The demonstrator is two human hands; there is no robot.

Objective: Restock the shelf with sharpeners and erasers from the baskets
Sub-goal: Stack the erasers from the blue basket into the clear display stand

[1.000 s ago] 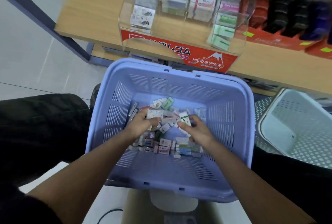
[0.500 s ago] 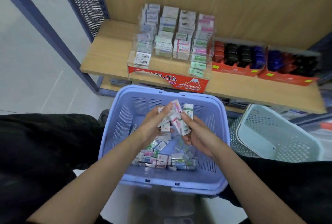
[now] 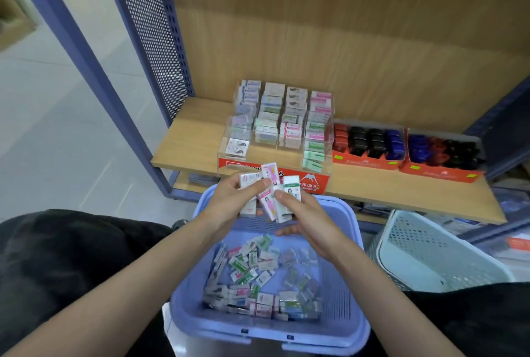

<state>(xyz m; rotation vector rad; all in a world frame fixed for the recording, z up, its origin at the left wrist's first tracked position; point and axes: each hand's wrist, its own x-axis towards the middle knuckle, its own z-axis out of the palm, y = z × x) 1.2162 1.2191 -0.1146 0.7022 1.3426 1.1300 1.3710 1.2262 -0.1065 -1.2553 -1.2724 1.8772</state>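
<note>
**A handful of erasers comes up out of the basket**

A second ago both our hands were down among the loose stock at the bottom of the purple basket (image 3: 338, 293). Now they are raised over its far rim, mid-frame, just in front of the shelf (image 3: 195, 133).

Our left hand (image 3: 229, 202) has its fingers curled round a few boxed erasers (image 3: 269, 176). Our right hand (image 3: 304, 222) pinches more of them, thumb on the front. They fan out roughly upright, as small white sleeves printed in pink and green.

We judge the picking done for this batch. Slotting them into the display case (image 3: 315, 184) above centre comes next.

Many loose erasers (image 3: 258, 279) lie in the basket, lower centre, so plenty remains. Sharpeners (image 3: 370, 138) sit right of the case, and a white basket (image 3: 447, 242) stands at lower right.
</note>
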